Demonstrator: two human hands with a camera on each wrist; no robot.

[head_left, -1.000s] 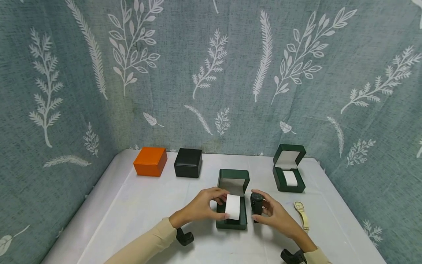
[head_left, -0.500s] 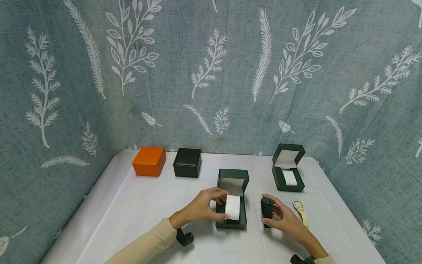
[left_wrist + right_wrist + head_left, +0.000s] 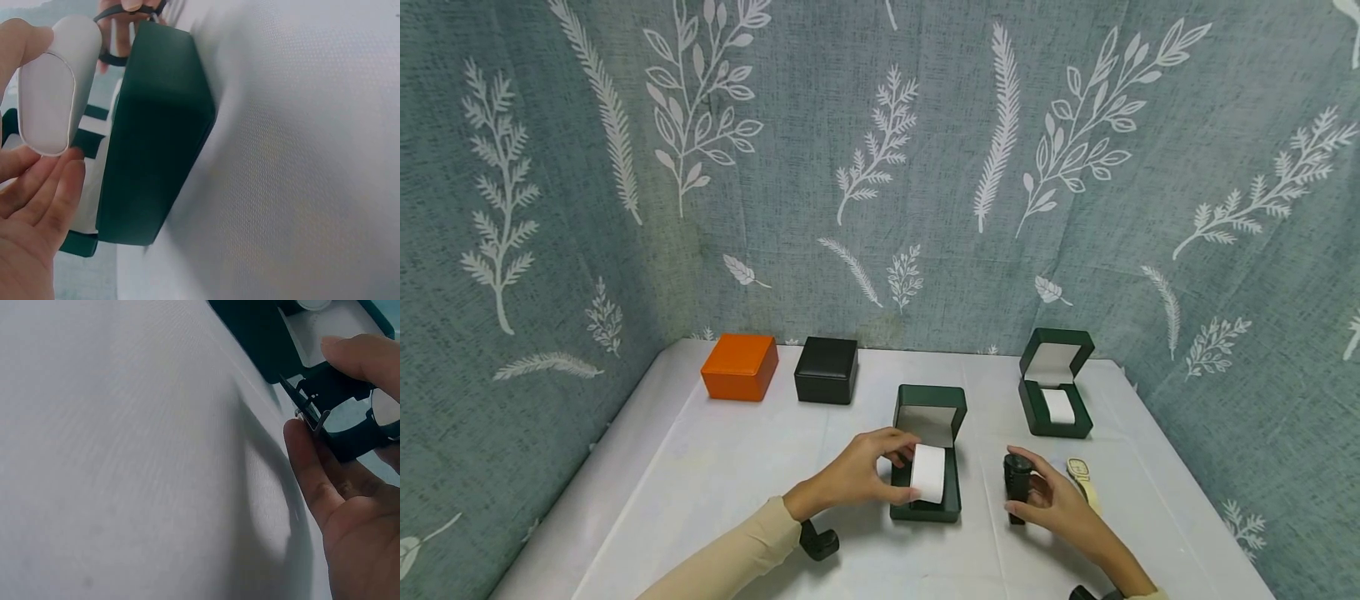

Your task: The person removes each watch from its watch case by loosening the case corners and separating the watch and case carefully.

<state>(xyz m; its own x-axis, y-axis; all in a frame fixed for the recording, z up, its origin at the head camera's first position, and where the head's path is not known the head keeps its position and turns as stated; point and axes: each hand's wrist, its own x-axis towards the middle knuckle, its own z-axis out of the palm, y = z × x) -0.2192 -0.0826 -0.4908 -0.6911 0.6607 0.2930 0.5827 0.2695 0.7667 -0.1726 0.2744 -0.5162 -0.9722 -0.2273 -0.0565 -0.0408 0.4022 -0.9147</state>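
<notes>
- Left hand [image 3: 861, 467] grasping the white cushion [image 3: 928, 473], thumb on its near side, fingers on its far side; probably held this way to leave the broad curved band uncovered
- Left wrist view: oval cushion end towards the camera, cushion raised over the near green box [image 3: 925, 515] rather than seated in it
- Right hand [image 3: 1056, 504] pinching the black watch [image 3: 1017, 479] between thumb and fingers, dial end up; grip by the edges likely keeps palm and fingers off the dial
- Right wrist view: strap bent into a loop, metal buckle [image 3: 322, 422] near the fingertips; cannot tell whether fully fastened
- Pose: left forearm in from lower left, sleeve [image 3: 737, 546] at the wrist, palm turned inward; right forearm from lower right, hand angled back to the left; hands well apart, either side of the box's right wall
- Near green box between the hands, lid upright, opening towards the person, presumably for easy reach
- Gold watch [image 3: 1078, 473] on the bench [image 3: 700, 467] just beyond the right hand
- Farther out: second green box [image 3: 1060, 428], lid up, own cushion seated inside; black box [image 3: 826, 371] and orange box [image 3: 740, 367] closed, side by side at the back, seemingly set aside
</notes>
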